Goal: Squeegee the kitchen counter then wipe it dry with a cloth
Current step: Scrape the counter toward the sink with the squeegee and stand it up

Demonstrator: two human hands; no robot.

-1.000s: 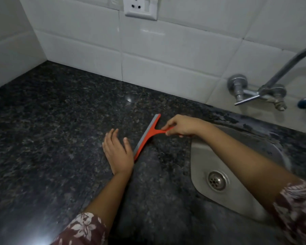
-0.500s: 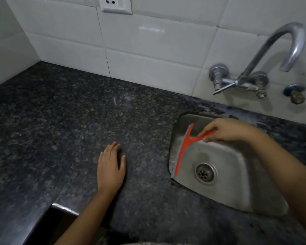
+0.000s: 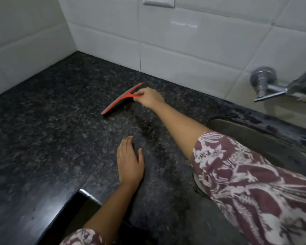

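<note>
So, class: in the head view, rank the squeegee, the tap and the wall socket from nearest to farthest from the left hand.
Measured from the left hand, flat on the counter:
1. Squeegee, just beyond it, held by the right hand.
2. Tap, far right, by the sink.
3. Wall socket, on the tiles at the top.
</note>
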